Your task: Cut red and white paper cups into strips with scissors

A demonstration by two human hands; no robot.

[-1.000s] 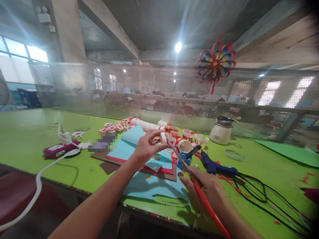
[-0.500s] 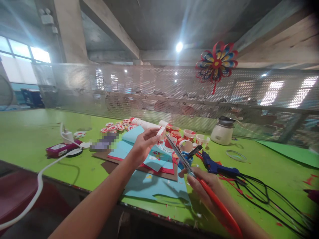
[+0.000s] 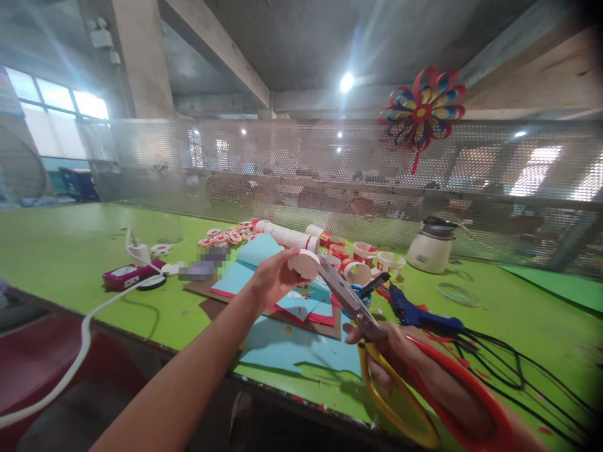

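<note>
Left hand [image 3: 273, 279]'s fingers are pinching a round white paper piece [image 3: 305, 266] around mid-frame, right hand [image 3: 401, 351]'s are wrapped round chunky scissors [image 3: 358, 309], lower right. Red-and-white cut cups [image 3: 364, 253] sit behind; lidded jug [image 3: 428, 251]'s contents are hidden.

Place: craft workshop | concrete beam [image 3: 217, 53] | perforated metal screen [image 3: 292, 169] | green worktable [image 3: 56, 263] | glue gun [image 3: 426, 319] | coloured paper [image 3: 301, 348] | scissors [image 3: 346, 293]

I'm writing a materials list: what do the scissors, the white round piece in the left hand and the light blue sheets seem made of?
Scissors: metal blades, judging by their grey sheen; red and yellow handles look like smooth plastic, showing soft highlights.
White round piece: probably paper or card, matt and glare-free.
Light blue sheets: matt, one curling upward; likely paper, possibly felt.
</note>
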